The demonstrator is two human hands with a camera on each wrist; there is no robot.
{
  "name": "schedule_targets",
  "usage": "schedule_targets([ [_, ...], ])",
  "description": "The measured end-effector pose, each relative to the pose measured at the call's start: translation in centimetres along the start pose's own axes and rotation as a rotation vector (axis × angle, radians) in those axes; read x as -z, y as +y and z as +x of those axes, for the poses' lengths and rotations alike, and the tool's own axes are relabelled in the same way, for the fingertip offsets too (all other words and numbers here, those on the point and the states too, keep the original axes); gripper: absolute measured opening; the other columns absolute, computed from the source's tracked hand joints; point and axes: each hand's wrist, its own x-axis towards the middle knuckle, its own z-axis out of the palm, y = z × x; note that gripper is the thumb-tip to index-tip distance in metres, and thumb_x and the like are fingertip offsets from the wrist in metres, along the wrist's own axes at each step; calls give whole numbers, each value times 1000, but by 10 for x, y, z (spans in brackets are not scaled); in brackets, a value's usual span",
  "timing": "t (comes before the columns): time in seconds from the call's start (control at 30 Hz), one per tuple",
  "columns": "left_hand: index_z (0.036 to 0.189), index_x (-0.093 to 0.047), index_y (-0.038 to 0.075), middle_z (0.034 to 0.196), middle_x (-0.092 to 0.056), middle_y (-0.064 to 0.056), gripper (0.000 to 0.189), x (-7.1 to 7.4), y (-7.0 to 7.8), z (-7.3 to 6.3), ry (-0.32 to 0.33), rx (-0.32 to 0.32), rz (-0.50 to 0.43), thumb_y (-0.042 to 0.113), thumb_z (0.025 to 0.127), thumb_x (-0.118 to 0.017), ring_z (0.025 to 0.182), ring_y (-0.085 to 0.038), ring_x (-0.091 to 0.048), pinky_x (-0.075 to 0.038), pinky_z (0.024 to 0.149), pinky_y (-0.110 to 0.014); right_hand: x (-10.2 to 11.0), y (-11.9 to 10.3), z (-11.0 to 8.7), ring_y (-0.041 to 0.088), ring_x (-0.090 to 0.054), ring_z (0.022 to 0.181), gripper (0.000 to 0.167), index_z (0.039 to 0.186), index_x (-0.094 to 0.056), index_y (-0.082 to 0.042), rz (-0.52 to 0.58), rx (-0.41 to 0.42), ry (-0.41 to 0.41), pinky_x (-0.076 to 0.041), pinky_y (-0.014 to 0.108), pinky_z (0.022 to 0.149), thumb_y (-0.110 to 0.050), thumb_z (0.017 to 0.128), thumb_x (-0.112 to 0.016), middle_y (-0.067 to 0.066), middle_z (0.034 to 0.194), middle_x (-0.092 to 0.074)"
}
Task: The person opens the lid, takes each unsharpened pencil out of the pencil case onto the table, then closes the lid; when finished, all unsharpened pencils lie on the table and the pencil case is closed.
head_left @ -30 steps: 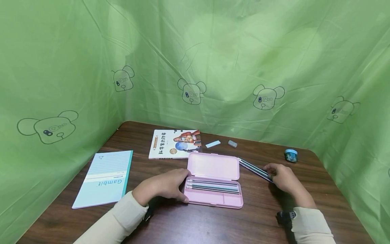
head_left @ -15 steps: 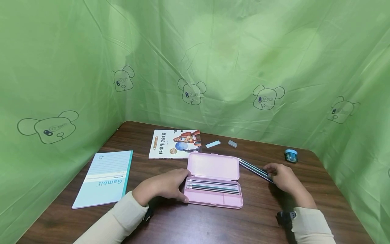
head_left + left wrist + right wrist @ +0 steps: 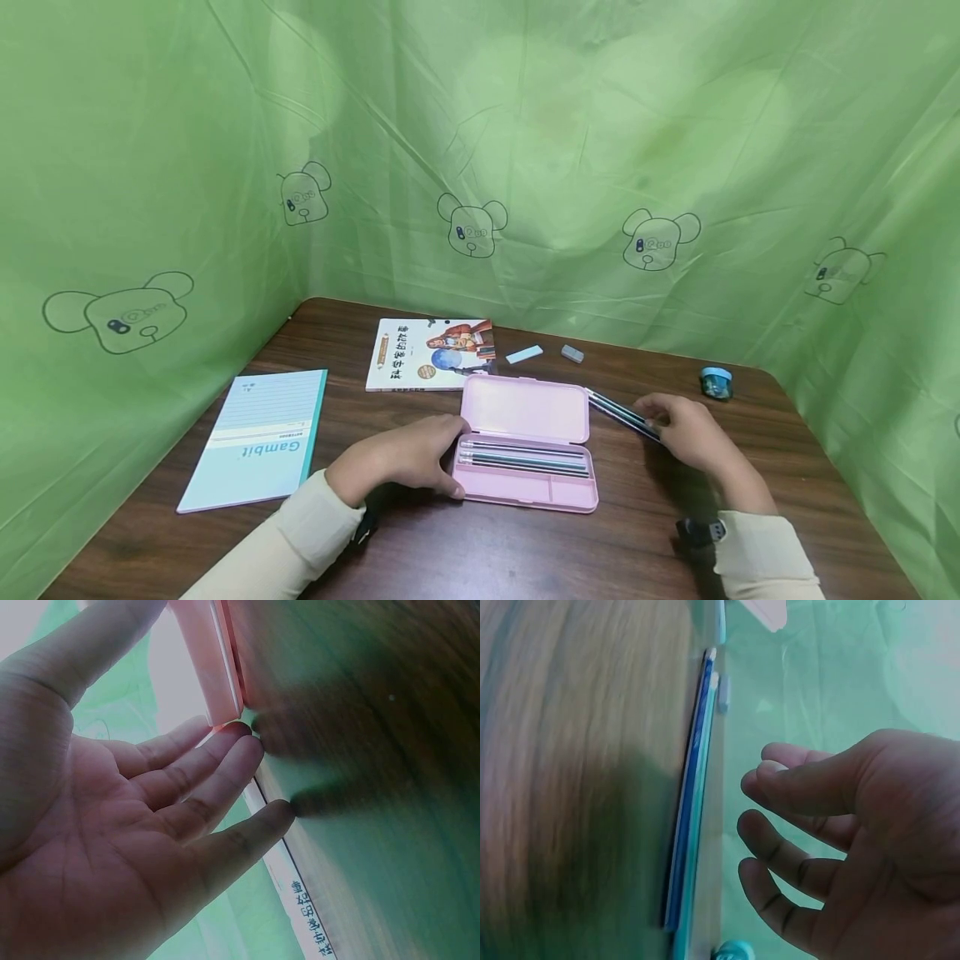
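Note:
An open pink pencil case [image 3: 502,486] lies on the table with several pencils [image 3: 525,460] in its rear compartment. My left hand [image 3: 412,454] is at the case's left end, fingers extended and thumb near its front corner. In the left wrist view the fingertips reach the table beside the pink case [image 3: 214,667]. Right of the case, loose dark and teal pencils [image 3: 618,412] lie slantwise on the table. My right hand [image 3: 686,429] is over their near end. In the right wrist view its bent fingers stand apart from the pencils [image 3: 694,795], with nothing between them.
A notebook [image 3: 258,442] lies at the left. Behind the case are an illustrated book [image 3: 405,358], a pale blue stick-like block [image 3: 524,354] and a small grey block [image 3: 572,354]. A blue-lidded jar [image 3: 717,383] stands back right. Green curtains [image 3: 480,150] surround the table.
My right hand has shifted slightly left along the loose pencils, which lie where they were. The left hand and the pencil case have not moved.

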Motion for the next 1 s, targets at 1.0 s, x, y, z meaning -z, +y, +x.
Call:
schedule_targets([
  [1.0, 142, -60, 0, 138, -68, -13, 78, -1, 0, 1, 4, 3, 8, 33, 84, -101, 129, -25, -63, -51, 120, -52, -39, -107, -20, 16, -76, 104, 37, 129, -79, -12, -2, 355, -277, -66, 43, 92, 9, 99, -72, -1, 110, -82],
])
